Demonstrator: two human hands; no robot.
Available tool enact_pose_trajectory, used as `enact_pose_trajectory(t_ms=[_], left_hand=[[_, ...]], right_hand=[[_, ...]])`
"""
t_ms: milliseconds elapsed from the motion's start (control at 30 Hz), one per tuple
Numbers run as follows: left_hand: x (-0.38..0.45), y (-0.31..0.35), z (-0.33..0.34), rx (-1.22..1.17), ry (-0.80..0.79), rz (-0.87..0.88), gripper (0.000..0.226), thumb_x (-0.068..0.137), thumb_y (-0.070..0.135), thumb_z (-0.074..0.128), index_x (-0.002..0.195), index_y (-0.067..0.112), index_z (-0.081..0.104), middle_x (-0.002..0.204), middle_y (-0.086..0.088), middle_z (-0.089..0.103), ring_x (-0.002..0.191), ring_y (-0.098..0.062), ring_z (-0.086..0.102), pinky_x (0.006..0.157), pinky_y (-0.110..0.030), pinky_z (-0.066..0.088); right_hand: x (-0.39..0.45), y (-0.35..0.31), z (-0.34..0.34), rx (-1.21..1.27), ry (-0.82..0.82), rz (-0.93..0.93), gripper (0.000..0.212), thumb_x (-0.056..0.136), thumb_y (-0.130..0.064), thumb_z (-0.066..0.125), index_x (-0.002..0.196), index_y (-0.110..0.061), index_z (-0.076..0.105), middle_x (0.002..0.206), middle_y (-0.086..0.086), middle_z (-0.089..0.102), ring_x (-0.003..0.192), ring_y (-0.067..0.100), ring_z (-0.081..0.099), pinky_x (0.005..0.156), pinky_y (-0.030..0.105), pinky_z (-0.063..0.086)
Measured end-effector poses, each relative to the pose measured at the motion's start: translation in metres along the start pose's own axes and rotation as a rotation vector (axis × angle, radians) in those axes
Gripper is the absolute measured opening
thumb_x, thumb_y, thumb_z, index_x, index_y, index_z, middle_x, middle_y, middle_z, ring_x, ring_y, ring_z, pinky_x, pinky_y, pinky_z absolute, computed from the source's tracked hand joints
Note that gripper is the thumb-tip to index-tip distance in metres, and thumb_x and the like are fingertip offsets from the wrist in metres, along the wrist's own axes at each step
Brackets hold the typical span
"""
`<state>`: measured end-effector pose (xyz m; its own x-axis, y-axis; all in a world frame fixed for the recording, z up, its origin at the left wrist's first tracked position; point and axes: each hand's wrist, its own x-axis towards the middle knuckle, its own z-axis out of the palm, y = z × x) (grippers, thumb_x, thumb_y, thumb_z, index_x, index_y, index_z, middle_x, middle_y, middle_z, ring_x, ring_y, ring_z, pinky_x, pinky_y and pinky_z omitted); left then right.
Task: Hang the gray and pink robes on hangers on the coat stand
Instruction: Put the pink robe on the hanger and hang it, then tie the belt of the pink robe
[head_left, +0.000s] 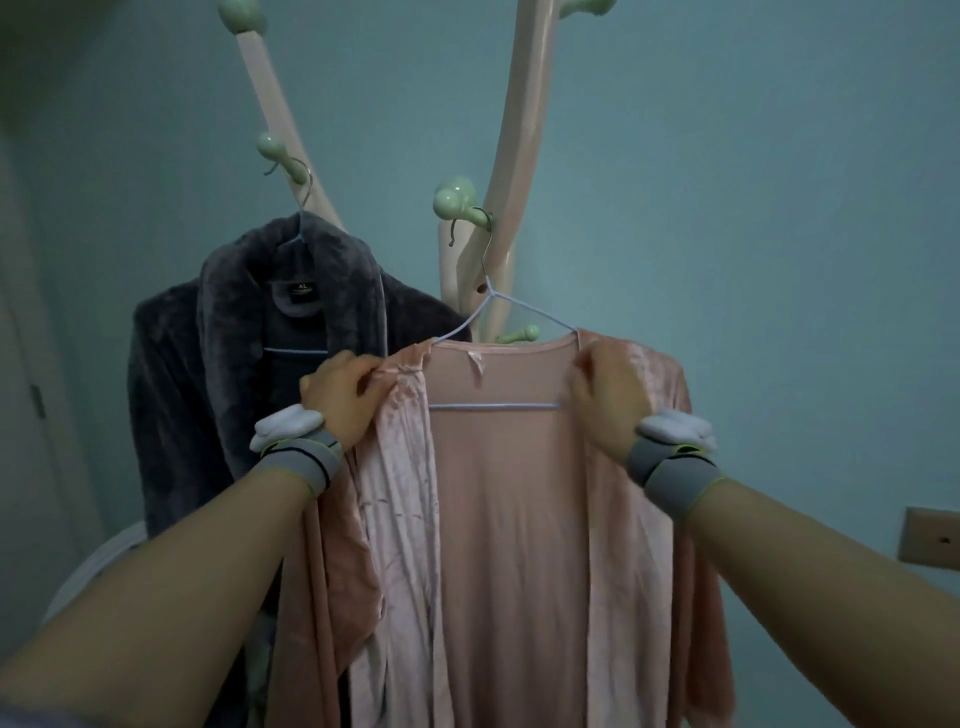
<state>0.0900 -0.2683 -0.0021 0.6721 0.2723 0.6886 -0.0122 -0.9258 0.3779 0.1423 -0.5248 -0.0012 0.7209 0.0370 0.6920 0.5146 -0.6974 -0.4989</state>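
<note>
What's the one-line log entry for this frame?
gray robe: hung | pink robe: on hanger, hooked on peg | left hand, right hand: gripping its shoulders

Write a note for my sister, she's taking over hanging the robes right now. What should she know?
Left hand pinches the pink robe at its left shoulder; right hand grips its right shoulder.
Pink robe is on a light blue hanger, hooked over a green peg of the coat stand.
Gray robe already hangs on its own hanger from another peg.
Left: straighten the pink robe's shoulders, then let go.
</note>
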Motion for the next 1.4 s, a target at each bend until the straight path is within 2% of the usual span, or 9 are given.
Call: enact_pose_trajectory(t_ms=[167, 233, 333, 467, 633, 800, 967, 1167, 1400], left_hand=[[-0.011, 0.000, -0.010, -0.097, -0.009, 0.101, 0.029, 0.094, 0.021, 0.051, 0.116, 0.010, 0.066, 0.102, -0.020, 0.060, 0.101, -0.034, 0.057, 0.092, -0.044, 0.044], [-0.013, -0.002, -0.015, -0.171, 0.033, 0.115, 0.028, 0.094, 0.016, 0.051, 0.114, 0.006, 0.067, 0.104, -0.021, 0.064, 0.102, -0.033, 0.059, 0.092, -0.035, 0.045], [-0.013, -0.003, -0.019, -0.308, 0.083, 0.034, 0.026, 0.093, 0.012, 0.052, 0.111, 0.002, 0.067, 0.113, -0.018, 0.067, 0.108, -0.030, 0.060, 0.084, -0.011, 0.036], [-0.014, -0.008, -0.013, -0.337, 0.044, -0.034, 0.035, 0.088, 0.022, 0.061, 0.122, 0.013, 0.057, 0.122, -0.011, 0.063, 0.111, -0.025, 0.057, 0.085, -0.014, 0.037], [-0.067, -0.038, 0.003, -0.478, -0.110, -0.254, 0.089, 0.076, 0.015, 0.074, 0.146, 0.022, 0.019, 0.143, -0.005, 0.042, 0.123, -0.018, 0.045, 0.100, -0.027, 0.036], [-0.139, -0.074, 0.026, -0.328, -0.675, -0.551, 0.051, 0.081, 0.019, 0.070, 0.128, 0.006, 0.053, 0.129, -0.014, 0.058, 0.117, -0.026, 0.055, 0.090, -0.024, 0.041], [-0.160, -0.069, 0.023, -0.413, -0.842, -0.527, 0.055, 0.077, 0.024, 0.074, 0.127, 0.014, 0.055, 0.129, -0.006, 0.059, 0.117, -0.020, 0.055, 0.102, -0.029, 0.042], [-0.159, -0.056, 0.013, -0.507, -0.896, -0.435, 0.058, 0.076, 0.019, 0.074, 0.129, 0.018, 0.051, 0.133, -0.002, 0.056, 0.124, -0.019, 0.052, 0.107, -0.033, 0.039], [-0.144, -0.087, 0.018, -0.034, -0.694, -0.379, 0.050, 0.081, 0.026, 0.069, 0.124, 0.004, 0.056, 0.127, -0.017, 0.059, 0.114, -0.032, 0.057, 0.096, -0.035, 0.047]], right_hand=[[-0.049, -0.051, 0.059, 0.254, -0.491, -0.051, 0.039, 0.090, -0.026, 0.057, 0.121, -0.005, 0.047, 0.119, 0.011, 0.059, 0.106, 0.027, 0.057, 0.088, 0.029, 0.041], [-0.060, -0.059, 0.077, 0.212, -0.619, -0.050, 0.023, 0.092, -0.027, 0.054, 0.108, -0.010, 0.053, 0.111, 0.011, 0.061, 0.101, 0.025, 0.057, 0.084, 0.028, 0.040], [-0.064, -0.062, 0.086, 0.162, -0.582, -0.023, 0.021, 0.096, -0.017, 0.042, 0.075, -0.014, 0.045, 0.105, 0.021, 0.064, 0.096, 0.034, 0.058, 0.079, 0.033, 0.039], [-0.064, -0.053, 0.088, 0.355, -0.539, 0.114, 0.015, 0.097, -0.026, 0.043, 0.096, -0.011, 0.039, 0.107, 0.019, 0.062, 0.093, 0.029, 0.056, 0.084, 0.036, 0.043], [-0.102, -0.035, 0.108, 0.311, -0.778, 0.133, 0.058, 0.092, -0.033, 0.054, 0.136, -0.004, 0.029, 0.136, 0.013, 0.051, 0.120, 0.032, 0.052, 0.093, 0.032, 0.042], [-0.149, -0.010, 0.144, 0.115, -0.861, 0.154, 0.068, 0.091, -0.033, 0.055, 0.143, -0.003, 0.023, 0.146, 0.013, 0.038, 0.132, 0.029, 0.042, 0.106, 0.035, 0.037], [-0.201, 0.002, 0.174, 0.117, -1.075, 0.164, 0.088, 0.078, -0.036, 0.070, 0.145, -0.006, 0.021, 0.146, 0.010, 0.036, 0.133, 0.028, 0.039, 0.108, 0.036, 0.037], [-0.229, 0.010, 0.183, 0.074, -1.013, 0.223, 0.042, 0.098, -0.026, 0.040, 0.136, -0.009, 0.044, 0.142, 0.011, 0.048, 0.129, 0.027, 0.047, 0.107, 0.031, 0.033], [-0.197, 0.041, 0.130, 0.021, -0.916, 0.187, 0.035, 0.099, -0.017, 0.039, 0.126, -0.001, 0.055, 0.133, 0.018, 0.055, 0.124, 0.032, 0.051, 0.097, 0.030, 0.036]])
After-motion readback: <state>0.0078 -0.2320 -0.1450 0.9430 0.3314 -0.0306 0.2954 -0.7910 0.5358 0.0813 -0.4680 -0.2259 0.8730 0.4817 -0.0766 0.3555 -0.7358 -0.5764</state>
